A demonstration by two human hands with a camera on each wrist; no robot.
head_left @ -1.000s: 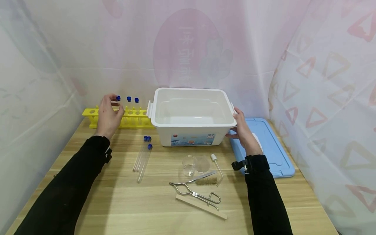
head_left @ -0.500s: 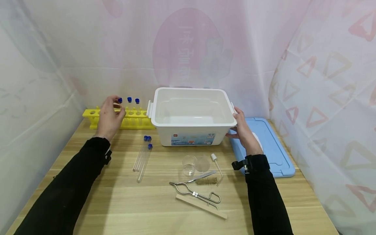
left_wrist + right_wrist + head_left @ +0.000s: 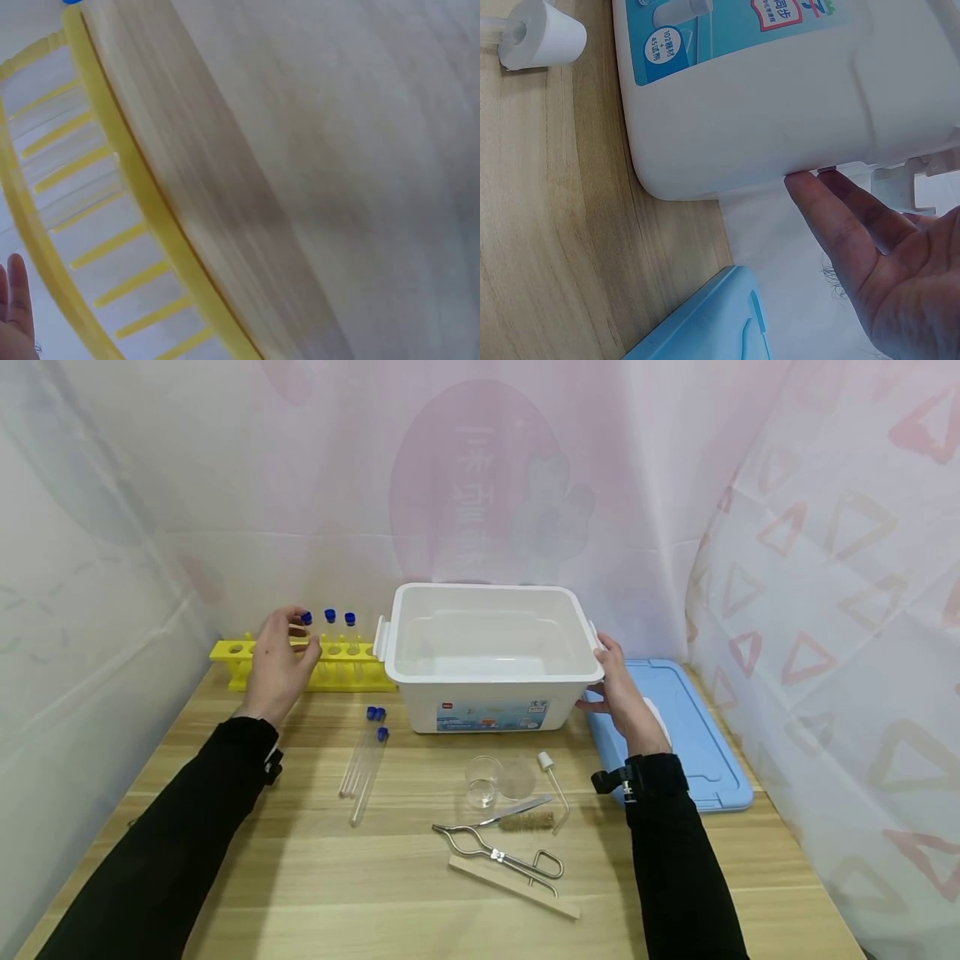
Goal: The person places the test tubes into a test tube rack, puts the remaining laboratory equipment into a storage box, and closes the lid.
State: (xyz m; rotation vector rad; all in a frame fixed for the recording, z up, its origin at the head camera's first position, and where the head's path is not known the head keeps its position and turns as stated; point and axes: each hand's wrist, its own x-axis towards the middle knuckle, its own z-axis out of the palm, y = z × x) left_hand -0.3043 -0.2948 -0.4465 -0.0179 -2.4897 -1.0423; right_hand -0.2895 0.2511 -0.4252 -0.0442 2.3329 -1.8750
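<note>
My left hand (image 3: 281, 664) is at the yellow test tube rack (image 3: 240, 650) on the left. Its thumb and fingers pinch a clear test tube just below its blue cap (image 3: 306, 619); two more blue-capped test tubes (image 3: 330, 616) stand upright beside it in the rack. Only part of this hand (image 3: 16, 315) shows in the left wrist view. My right hand (image 3: 621, 702) is at the right end of the white plastic bin (image 3: 491, 670). In the right wrist view its extended fingers (image 3: 832, 217) touch the bin's side wall, below the handle clip (image 3: 896, 187).
Several blue-capped test tubes (image 3: 363, 768) lie in front of the rack. Nearer stand a small clear cup (image 3: 482, 777), a bent glass tube with white stopper (image 3: 553, 789), a brush (image 3: 527, 822), crucible tongs (image 3: 498, 856) and a wooden strip (image 3: 513, 887). A blue lid (image 3: 697, 743) lies right.
The test tube in my left hand has lowered slightly and shifted a little right, with the hand moving along. My right hand has stayed at the bin.
</note>
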